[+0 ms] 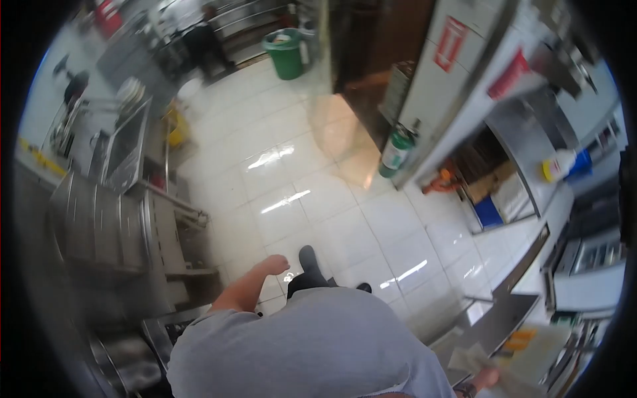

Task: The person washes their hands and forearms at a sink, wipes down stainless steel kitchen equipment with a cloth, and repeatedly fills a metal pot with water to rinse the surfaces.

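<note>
1. Now the left hand [277, 265] has its fingers curled in, and I see nothing in them. Below them is the shiny floor [229, 159]. If it is wet, a shoe [308, 257] near those fingers could slip.
2. A thin pale sheet [468, 359] is just beside the right hand [488, 378]. It's blurry, so I cannot tell if those fingers hold it.
3. A fast bump could push the sheet off the table [507, 317].

Left hand [274, 265] curled ahead, right hand [488, 378] sideward
</note>
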`<state>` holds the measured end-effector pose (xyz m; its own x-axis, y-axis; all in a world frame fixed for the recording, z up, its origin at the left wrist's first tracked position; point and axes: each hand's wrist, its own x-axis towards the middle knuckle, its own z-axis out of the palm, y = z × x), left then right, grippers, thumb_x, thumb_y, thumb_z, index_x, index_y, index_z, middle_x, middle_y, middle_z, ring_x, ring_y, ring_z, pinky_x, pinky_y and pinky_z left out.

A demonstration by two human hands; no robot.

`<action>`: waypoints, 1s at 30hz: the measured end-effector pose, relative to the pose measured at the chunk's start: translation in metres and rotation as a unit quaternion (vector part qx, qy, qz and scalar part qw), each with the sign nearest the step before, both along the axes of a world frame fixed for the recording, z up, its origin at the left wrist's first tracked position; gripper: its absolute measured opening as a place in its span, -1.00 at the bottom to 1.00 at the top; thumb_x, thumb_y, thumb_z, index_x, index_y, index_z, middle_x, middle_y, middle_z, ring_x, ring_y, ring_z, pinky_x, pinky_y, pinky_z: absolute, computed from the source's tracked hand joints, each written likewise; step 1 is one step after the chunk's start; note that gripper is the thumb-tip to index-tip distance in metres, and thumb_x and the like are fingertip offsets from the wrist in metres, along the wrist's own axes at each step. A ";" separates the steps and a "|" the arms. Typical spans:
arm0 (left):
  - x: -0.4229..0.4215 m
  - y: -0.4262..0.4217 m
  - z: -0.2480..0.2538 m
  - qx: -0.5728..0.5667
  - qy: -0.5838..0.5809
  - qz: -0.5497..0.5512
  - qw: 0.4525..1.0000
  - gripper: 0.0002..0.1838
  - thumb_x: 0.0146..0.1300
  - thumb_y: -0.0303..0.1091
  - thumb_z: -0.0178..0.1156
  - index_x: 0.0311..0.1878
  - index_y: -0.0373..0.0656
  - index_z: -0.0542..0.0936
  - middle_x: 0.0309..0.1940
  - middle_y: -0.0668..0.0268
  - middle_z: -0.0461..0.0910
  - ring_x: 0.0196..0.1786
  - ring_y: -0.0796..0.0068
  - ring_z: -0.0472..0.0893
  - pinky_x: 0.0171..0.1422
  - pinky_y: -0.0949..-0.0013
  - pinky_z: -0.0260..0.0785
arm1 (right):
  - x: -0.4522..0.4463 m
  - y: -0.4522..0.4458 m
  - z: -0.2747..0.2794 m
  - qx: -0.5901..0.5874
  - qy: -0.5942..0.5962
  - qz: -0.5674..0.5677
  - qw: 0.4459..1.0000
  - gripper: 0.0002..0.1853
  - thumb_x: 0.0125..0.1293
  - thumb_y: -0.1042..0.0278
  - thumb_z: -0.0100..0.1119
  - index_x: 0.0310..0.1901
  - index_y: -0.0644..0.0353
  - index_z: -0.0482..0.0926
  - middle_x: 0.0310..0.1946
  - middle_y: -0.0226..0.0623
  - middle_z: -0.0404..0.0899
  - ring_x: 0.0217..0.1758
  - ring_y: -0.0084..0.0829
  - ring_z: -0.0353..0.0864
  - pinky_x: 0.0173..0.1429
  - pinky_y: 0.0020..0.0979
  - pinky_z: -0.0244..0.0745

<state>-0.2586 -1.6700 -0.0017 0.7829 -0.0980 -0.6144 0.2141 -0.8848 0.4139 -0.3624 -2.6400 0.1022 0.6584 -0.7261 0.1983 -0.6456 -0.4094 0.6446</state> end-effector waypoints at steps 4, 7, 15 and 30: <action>-0.059 0.066 -0.031 0.011 0.039 0.119 0.992 -0.57 0.20 -0.09 0.00 -0.36 -0.29 0.66 -0.23 -0.07 0.64 -0.08 -0.12 0.58 0.08 0.01 0.40 | 0.031 0.005 -0.065 0.024 0.086 0.386 0.918 -0.80 0.11 0.15 0.20 -0.40 0.08 0.63 -0.42 -0.32 0.60 -0.43 -0.27 0.64 -0.44 -0.11 0.49; -0.103 0.119 -0.060 -0.027 0.089 0.328 0.940 -0.60 0.16 -0.10 0.04 -0.43 -0.29 0.65 -0.38 -0.02 0.66 -0.24 -0.05 0.63 -0.04 0.04 0.46 | 0.135 0.146 -0.075 0.371 0.105 0.308 0.870 -0.81 0.16 0.16 0.17 -0.29 0.06 0.61 -0.39 -0.33 0.58 -0.40 -0.30 0.62 -0.44 -0.20 0.49; -0.128 0.211 -0.063 -0.061 0.182 0.473 0.860 -0.62 0.11 -0.09 0.09 -0.43 -0.25 0.67 -0.45 0.04 0.67 -0.37 0.15 0.67 -0.14 0.17 0.52 | 0.338 0.497 -0.058 0.773 -0.039 -0.048 0.632 -0.61 0.32 0.10 0.11 0.09 0.11 0.44 -0.19 -0.22 0.57 -0.30 -0.32 0.62 -0.36 -0.31 0.51; 0.018 0.398 -0.066 -0.091 0.003 0.498 0.862 -0.60 0.18 -0.11 0.11 -0.07 -0.21 0.66 -0.14 0.04 0.67 -0.02 0.09 0.63 0.11 0.21 0.45 | 0.496 0.681 -0.064 0.664 0.093 -0.119 0.732 -0.56 0.32 0.12 0.12 0.08 0.28 0.45 -0.17 0.00 0.59 -0.25 -0.12 0.67 -0.30 -0.18 0.60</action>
